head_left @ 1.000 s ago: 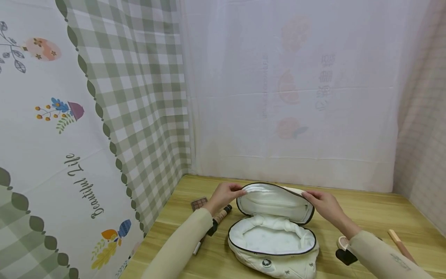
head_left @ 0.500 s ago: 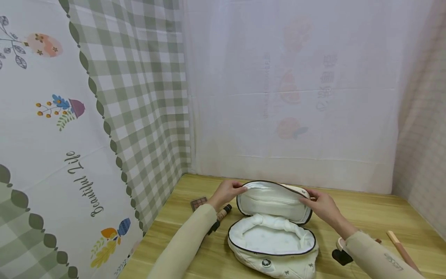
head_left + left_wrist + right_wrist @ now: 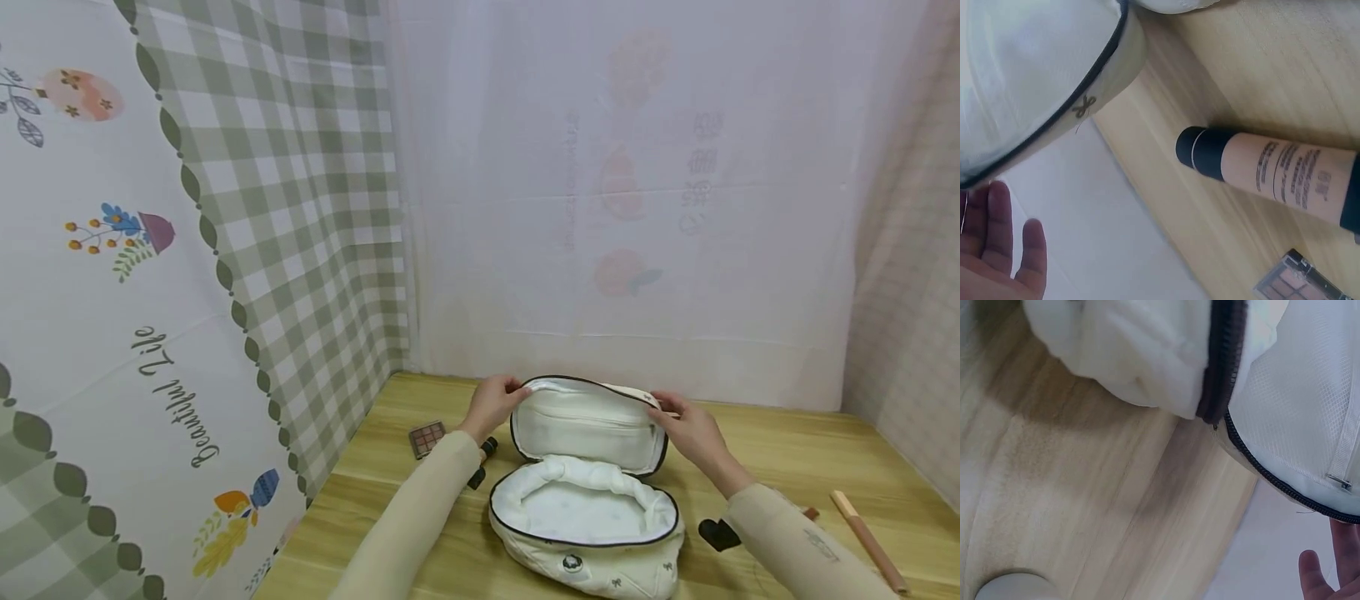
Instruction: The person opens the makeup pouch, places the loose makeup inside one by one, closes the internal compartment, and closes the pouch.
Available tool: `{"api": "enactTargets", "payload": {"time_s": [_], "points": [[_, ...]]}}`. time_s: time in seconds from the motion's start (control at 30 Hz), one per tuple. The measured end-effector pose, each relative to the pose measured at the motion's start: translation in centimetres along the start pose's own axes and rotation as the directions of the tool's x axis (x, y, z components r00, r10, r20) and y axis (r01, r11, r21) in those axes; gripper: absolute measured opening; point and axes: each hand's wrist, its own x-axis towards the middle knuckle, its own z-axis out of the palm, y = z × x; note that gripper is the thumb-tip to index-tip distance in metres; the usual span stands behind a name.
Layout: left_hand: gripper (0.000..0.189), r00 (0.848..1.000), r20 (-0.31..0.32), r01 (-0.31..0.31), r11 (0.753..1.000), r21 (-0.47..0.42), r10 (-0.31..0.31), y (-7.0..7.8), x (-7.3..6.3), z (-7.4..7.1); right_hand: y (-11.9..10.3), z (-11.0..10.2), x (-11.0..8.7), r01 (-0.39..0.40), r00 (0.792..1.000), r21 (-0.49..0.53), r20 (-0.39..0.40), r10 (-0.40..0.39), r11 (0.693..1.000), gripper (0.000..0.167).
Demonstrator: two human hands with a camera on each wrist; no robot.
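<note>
A cream quilted cosmetic bag with black zipper edging and small bow prints stands unzipped on the table, its white padded inside showing no contents. Its lid is tipped up at the back, a mesh pocket with a small zipper pull facing me. At the lid's upper left corner, my left hand grips the edge. My right hand pinches the upper right edge, thumb in front and other fingers partly hidden behind. Both wrist views catch fingers just beyond the black edging.
Left of the bag lie a beige foundation tube with black ends and an eyeshadow palette. On the right, a black item is partly under my sleeve, beside a long brown stick-shaped item. Cloth curtains stand behind the wood-grain table.
The lid has risen and stands more upright, both hands going up with it. My right hand has shifted along the lid's edge, and my left forearm has swung rightward over the tube.
</note>
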Motion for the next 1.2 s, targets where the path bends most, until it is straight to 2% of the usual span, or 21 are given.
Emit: {"api": "enactTargets", "payload": {"time_s": [0.2, 0.33, 0.47, 0.57, 0.67, 0.77, 0.87, 0.97, 1.07, 1.13, 1.2], "points": [[0.019, 0.999, -0.046, 0.005, 0.998, 0.056, -0.002, -0.4, 0.4, 0.8, 0.3, 0.6, 0.3, -0.014, 1.000, 0.001, -0.010, 0.014, 1.000, 0.045], [0.021, 0.997, -0.073, -0.014, 0.995, 0.103, 0.022, -0.6, 0.8, 0.9, 0.5, 0.8, 0.4, 0.004, 1.000, -0.013, -0.015, -0.004, 1.000, 0.045], [0.021, 0.994, -0.082, -0.052, 0.980, 0.193, 0.069, -0.9, 1.0, 1.1, 0.9, 1.1, 0.4, 0.058, 0.998, -0.063, -0.034, -0.061, 0.996, 0.044], [0.030, 0.994, -0.061, -0.070, 0.961, 0.268, 0.090, -1.4, 0.9, 1.3, 1.4, 1.3, 0.3, 0.135, 0.988, -0.140, -0.058, -0.145, 0.981, 0.045], [0.044, 0.996, -0.017, -0.077, 0.943, 0.323, 0.087, -1.9, 0.5, 1.2, 1.8, 1.6, -0.1, 0.211, 0.970, -0.239, -0.065, -0.233, 0.948, 0.050], [0.058, 0.996, 0.043, -0.092, 0.926, 0.366, 0.083, -2.3, 0.0, 1.1, 2.0, 1.7, -0.6, 0.289, 0.946, -0.341, -0.042, -0.321, 0.895, 0.059], [0.068, 0.990, 0.119, -0.121, 0.913, 0.390, 0.081, -2.6, -0.5, 1.0, 2.0, 2.0, -1.1, 0.325, 0.937, -0.396, 0.016, -0.348, 0.859, 0.070], [0.079, 0.974, 0.220, -0.131, 0.923, 0.363, 0.052, -2.8, -0.9, 1.0, 2.0, 2.2, -1.5, 0.306, 0.951, -0.387, 0.094, -0.293, 0.870, 0.083], [0.088, 0.946, 0.324, -0.122, 0.938, 0.325, 0.011, -3.1, -1.5, 1.3, 2.1, 2.5, -1.9, 0.268, 0.961, -0.375, 0.172, -0.217, 0.887, 0.094], [0.094, 0.926, 0.376, -0.119, 0.931, 0.346, -0.022, -3.1, -1.9, 1.5, 2.3, 2.7, -2.2, 0.250, 0.960, -0.380, 0.218, -0.176, 0.891, 0.098], [0.098, 0.911, 0.407, -0.114, 0.911, 0.397, -0.063, -3.0, -2.3, 1.7, 2.4, 2.9, -2.4, 0.237, 0.956, -0.387, 0.258, -0.142, 0.891, 0.101]]}}
